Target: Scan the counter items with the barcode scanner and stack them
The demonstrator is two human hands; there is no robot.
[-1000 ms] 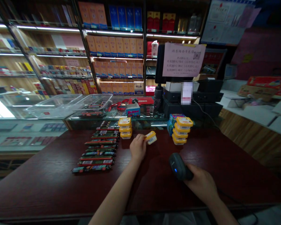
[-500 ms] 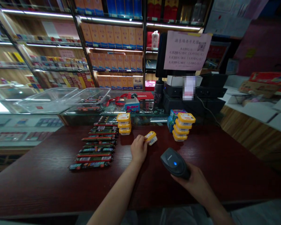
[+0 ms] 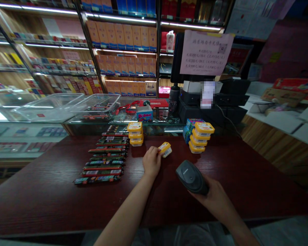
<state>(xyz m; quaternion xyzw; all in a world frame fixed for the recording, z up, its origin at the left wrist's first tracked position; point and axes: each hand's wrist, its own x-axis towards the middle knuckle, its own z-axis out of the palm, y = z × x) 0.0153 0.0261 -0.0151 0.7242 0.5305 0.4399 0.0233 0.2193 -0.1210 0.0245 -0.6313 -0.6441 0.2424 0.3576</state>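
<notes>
My left hand (image 3: 152, 161) pinches a small yellow-lidded tub (image 3: 165, 149) by its left end, tilted so that a barcode on its side faces me. Wrapped in my right hand (image 3: 212, 193) is a dark grey barcode scanner (image 3: 192, 177), its head pointing toward the tub from a short way off. Beyond the left hand stands a stack of similar yellow tubs (image 3: 135, 134). Another tub stack (image 3: 201, 137) rises at the right, beside a blue patterned box (image 3: 191, 131). To the left, several dark-wrapped sticks (image 3: 105, 157) lie in a column.
The dark red wooden table (image 3: 53, 205) meets a glass counter at the back. Clear plastic bins (image 3: 97, 106) and a small open box (image 3: 144, 114) stand on that counter. A monitor with a paper notice (image 3: 205, 53) rises at the back right, near a cable (image 3: 228, 119).
The blue light on the scanner has gone out. Both hands keep nearly the same place, and the view has shifted very slightly.
</notes>
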